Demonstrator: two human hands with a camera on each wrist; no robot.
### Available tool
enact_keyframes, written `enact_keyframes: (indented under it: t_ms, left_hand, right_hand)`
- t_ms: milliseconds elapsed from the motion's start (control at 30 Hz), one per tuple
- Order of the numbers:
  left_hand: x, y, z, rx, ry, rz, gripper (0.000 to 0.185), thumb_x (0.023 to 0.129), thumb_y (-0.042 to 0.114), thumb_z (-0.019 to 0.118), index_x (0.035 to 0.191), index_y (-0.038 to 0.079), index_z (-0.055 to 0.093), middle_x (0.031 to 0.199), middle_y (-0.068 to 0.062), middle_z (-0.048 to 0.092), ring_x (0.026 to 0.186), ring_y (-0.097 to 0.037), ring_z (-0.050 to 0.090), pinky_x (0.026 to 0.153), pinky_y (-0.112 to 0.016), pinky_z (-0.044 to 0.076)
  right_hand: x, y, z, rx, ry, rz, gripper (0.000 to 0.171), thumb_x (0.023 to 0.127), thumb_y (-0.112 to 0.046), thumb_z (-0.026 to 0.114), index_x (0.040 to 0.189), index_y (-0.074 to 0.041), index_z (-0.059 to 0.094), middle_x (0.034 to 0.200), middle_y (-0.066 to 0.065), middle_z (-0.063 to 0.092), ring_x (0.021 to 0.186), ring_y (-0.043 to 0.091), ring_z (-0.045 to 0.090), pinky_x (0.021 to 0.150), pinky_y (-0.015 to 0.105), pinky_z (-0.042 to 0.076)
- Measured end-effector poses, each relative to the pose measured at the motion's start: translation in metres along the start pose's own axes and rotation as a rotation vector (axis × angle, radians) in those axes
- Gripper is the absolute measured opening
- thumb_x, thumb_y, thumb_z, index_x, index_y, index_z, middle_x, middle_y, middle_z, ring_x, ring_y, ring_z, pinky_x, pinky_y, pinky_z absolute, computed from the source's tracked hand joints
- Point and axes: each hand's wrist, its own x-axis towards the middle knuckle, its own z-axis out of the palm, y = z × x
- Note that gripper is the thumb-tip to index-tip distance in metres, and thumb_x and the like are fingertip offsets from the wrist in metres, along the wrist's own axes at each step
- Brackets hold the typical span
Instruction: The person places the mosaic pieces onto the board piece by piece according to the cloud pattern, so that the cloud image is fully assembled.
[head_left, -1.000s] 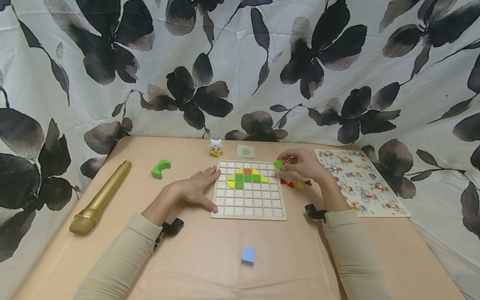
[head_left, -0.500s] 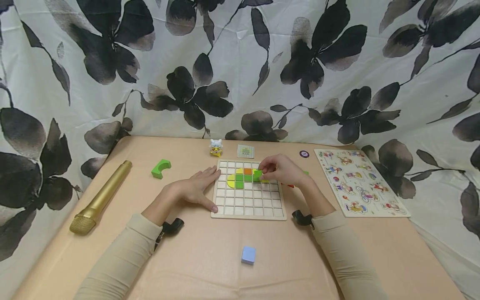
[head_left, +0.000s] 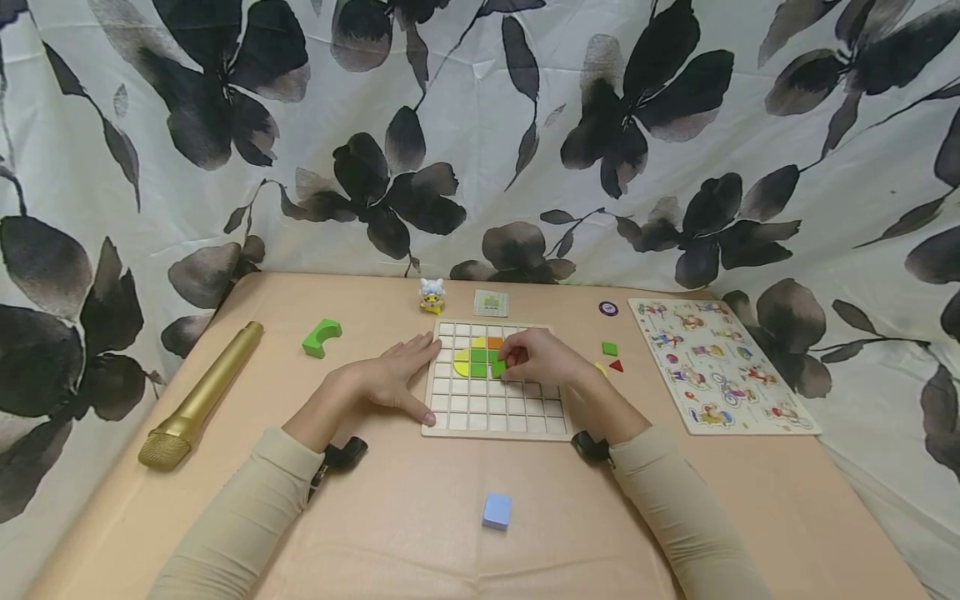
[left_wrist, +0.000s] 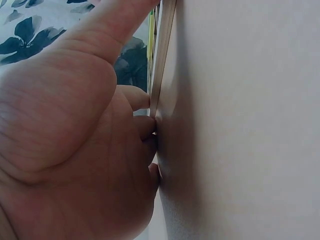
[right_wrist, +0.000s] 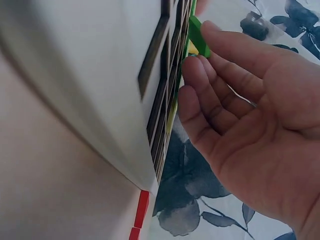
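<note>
The right hand (head_left: 542, 360) pinches a green tile (head_left: 498, 367) between thumb and fingertips, tipped on edge over the wooden grid board (head_left: 495, 417), just below the green, yellow and orange pieces already seated. The left hand (head_left: 390, 379) lies flat with fingers straight, their tips against the board's near-left edge, bracing it. The step in hand appears to be seating the tile; next it likely needs levelling and pressing into its cell. No writing is readable anywhere.
</note>
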Motion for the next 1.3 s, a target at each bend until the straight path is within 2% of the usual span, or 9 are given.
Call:
enact_keyframes:
  t_ms: [433,700,833,1067,1167,1300]
  left_hand:
    - [0.0,0.001,0.0,0.004,-0.001,-0.009,0.139,0.07,0.072,0.084,0.168,0.01,0.009,0.176,-0.014,-0.004,0.163,-0.033,-0.004,0.133,-0.053,0.003]
    - [0.0,0.0,-0.001,0.002,-0.002,-0.013,0.139,0.07,0.071,0.085,0.168,0.01,0.009,0.176,-0.014,-0.004,0.163,-0.034,-0.003,0.133,-0.052,0.003]
    - [0.0,0.0,-0.001,0.003,-0.009,-0.01,0.138,0.071,0.071,0.084,0.168,0.009,0.009,0.176,-0.014,-0.004,0.163,-0.034,-0.004,0.133,-0.054,0.003]
    - [-0.002,0.003,-0.003,-0.002,-0.004,0.012,0.135,0.074,0.067,0.085,0.168,0.007,0.01,0.176,-0.016,-0.004,0.163,-0.033,-0.004,0.133,-0.054,0.004]
    - [-0.003,0.004,-0.003,-0.004,-0.003,0.018,0.134,0.075,0.066,0.084,0.168,0.006,0.01,0.176,-0.017,-0.004,0.163,-0.033,-0.003,0.133,-0.055,0.004]
    - [-0.004,0.004,-0.003,-0.001,-0.003,0.021,0.133,0.075,0.066,0.084,0.168,0.006,0.009,0.176,-0.016,-0.005,0.163,-0.033,-0.004,0.133,-0.054,0.004]
  right_hand:
    - [-0.001,-0.001,0.002,-0.09,-0.004,-0.011,0.023,0.087,-0.012,0.085,0.108,-0.006,0.079,0.08,0.0,0.064,0.077,0.016,0.056,0.066,0.024,0.045]
    - [-0.001,0.001,-0.001,-0.125,0.017,-0.025,0.025,0.088,-0.015,0.085,0.111,-0.009,0.08,0.083,0.0,0.066,0.08,0.017,0.057,0.07,0.026,0.047]
    - [-0.008,0.003,-0.018,-0.119,0.088,-0.035,0.029,0.091,-0.016,0.082,0.117,-0.007,0.078,0.093,0.002,0.071,0.083,0.019,0.06,0.07,0.029,0.05]
    - [-0.035,0.017,-0.067,-0.139,0.261,0.056,0.033,0.094,-0.022,0.078,0.124,-0.01,0.075,0.109,0.009,0.073,0.092,0.025,0.061,0.077,0.034,0.052]
    - [-0.047,0.03,-0.085,-0.147,0.289,0.086,0.034,0.095,-0.021,0.078,0.126,-0.009,0.074,0.115,0.016,0.072,0.094,0.027,0.061,0.077,0.034,0.053]
    - [-0.06,0.049,-0.102,-0.142,0.28,0.152,0.038,0.096,-0.022,0.077,0.131,-0.01,0.072,0.125,0.018,0.07,0.1,0.028,0.061,0.081,0.036,0.053]
